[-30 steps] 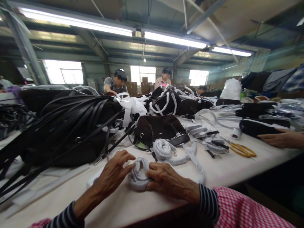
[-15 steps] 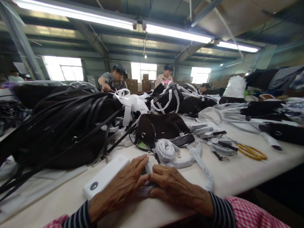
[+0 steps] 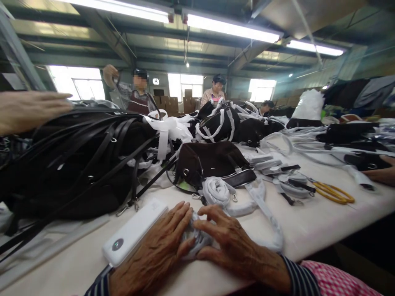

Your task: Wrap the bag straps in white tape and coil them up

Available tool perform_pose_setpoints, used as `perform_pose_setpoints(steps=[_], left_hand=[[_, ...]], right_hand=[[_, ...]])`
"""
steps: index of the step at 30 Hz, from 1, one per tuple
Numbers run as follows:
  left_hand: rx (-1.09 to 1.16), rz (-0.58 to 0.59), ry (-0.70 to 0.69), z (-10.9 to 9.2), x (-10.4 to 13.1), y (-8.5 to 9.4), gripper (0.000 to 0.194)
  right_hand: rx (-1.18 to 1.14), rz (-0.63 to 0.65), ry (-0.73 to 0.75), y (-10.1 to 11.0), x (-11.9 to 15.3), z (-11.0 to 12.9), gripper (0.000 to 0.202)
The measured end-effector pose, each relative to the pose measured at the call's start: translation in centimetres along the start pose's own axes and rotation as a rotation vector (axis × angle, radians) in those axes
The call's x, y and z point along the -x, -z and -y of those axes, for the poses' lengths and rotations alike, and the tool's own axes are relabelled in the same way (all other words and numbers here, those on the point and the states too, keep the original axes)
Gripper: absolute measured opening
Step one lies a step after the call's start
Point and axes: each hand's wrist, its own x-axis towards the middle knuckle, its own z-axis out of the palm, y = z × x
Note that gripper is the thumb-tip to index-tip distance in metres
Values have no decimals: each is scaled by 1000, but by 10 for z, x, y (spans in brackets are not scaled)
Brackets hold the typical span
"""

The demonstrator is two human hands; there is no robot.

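Note:
Between my two hands lies a coiled strap wrapped in pale grey material (image 3: 197, 235), partly covered by fingers. My left hand (image 3: 160, 240) rests against its left side, fingers stretched out and close together. From the right, my right hand (image 3: 226, 236) touches the coil with bent, spread fingers. Just left of my left hand is a white power bank (image 3: 135, 232) with a small round display. Another grey wrapped coil (image 3: 217, 191) sits beyond my hands, in front of a dark brown bag (image 3: 212, 162).
Black bags with long straps (image 3: 101, 164) pile up at the left. Yellow-handled scissors (image 3: 333, 192) lie at the right beside wrapped straps (image 3: 296, 183). Another person's hand (image 3: 31, 111) reaches in at far left, another (image 3: 382, 170) at far right. People stand behind the pile.
My right hand has lifted and spread its fingers, so more of the coil shows. Other people's hands have appeared at both side edges. A person across the table has raised an arm.

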Motion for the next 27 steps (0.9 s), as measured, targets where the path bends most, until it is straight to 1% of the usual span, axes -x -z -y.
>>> perform_pose_setpoints(steps=[1, 3, 4, 6, 7, 8, 10, 13, 15, 17, 20, 22, 24, 25, 27], left_hand=[[45, 3, 36, 1, 1, -1, 65], [190, 20, 175, 5, 0, -1, 66], [286, 25, 259, 7, -3, 0, 65], [491, -7, 419, 11, -11, 2, 56], [559, -34, 479, 11, -13, 1, 51], [585, -54, 508, 11, -14, 0, 48], [504, -95, 479, 9, -10, -6, 51], [261, -153, 361, 5, 5, -20, 58], [186, -198, 331, 4, 9, -24, 51], [207, -176, 368, 5, 4, -21, 41], [313, -89, 479, 6, -14, -7, 34], [368, -61, 493, 4, -23, 3, 30], [401, -55, 483, 0, -28, 8, 26], [406, -61, 482, -3, -28, 9, 24], [391, -115, 486, -7, -26, 8, 24]], right_hand=[[-15, -13, 1, 1, 0, -1, 61], [-73, 18, -9, 2, -2, -4, 72], [-104, 48, -15, 3, -4, -5, 73], [-141, 92, -33, 3, -7, -8, 72], [-144, 96, -40, 3, -8, -9, 72], [-141, 91, -43, 2, -8, -10, 73], [-136, 84, -38, -1, -8, -12, 73], [-144, 93, -28, -4, -7, -15, 72], [-160, 98, -36, -4, -7, -16, 71], [-200, 107, -46, -2, -8, -17, 72], [-346, 111, -75, 5, -12, -19, 72], [-461, 89, -86, 8, -15, -21, 59], [-516, 63, -74, 8, -18, -23, 46], [-522, 48, -66, 6, -20, -24, 40], [-528, -3, -62, 0, -23, -25, 32]])
